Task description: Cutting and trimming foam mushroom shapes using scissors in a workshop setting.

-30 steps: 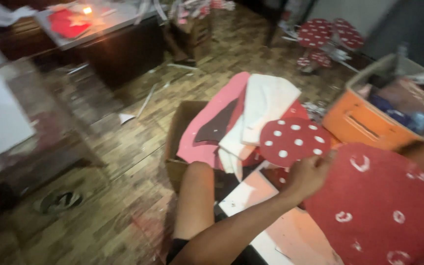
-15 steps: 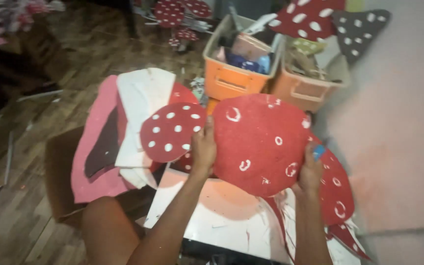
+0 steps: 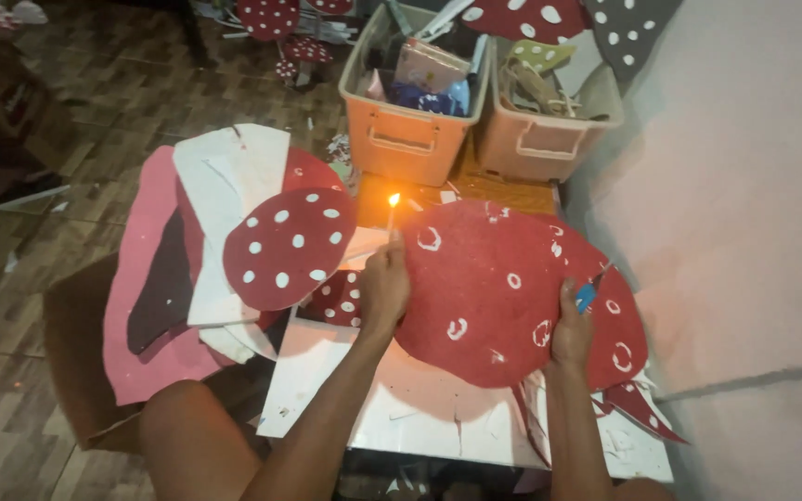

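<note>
Red foam cutout (image 3: pixel 489 297) — a large, rounded mushroom-cap shape, matte red with scattered white rings — is held over the white counter (image 3: pixel 327 390) between both hands. The left hand (image 3: pixel 385 288) is closed on its left edge and also pinches a thin lit stick (image 3: pixel 391 215), probably a match, whose small flame burns just above the fingers. The right hand (image 3: pixel 570 329) grips the cutout's lower right edge with a small blue object (image 3: pixel 587 297) tucked against it; what that object is cannot be told. Beside the left hand lies a smaller red cap with white dots (image 3: pixel 290 246), on top of white and pink foam sheets (image 3: pixel 141 278) that overhang a cardboard box (image 3: pixel 71 353). Behind, at the counter's far edge, stand two orange plastic bins (image 3: pixel 406 144) filled with craft scraps — the floor (image 3: pixel 122 102) is brown wood-patterned tile.
</note>
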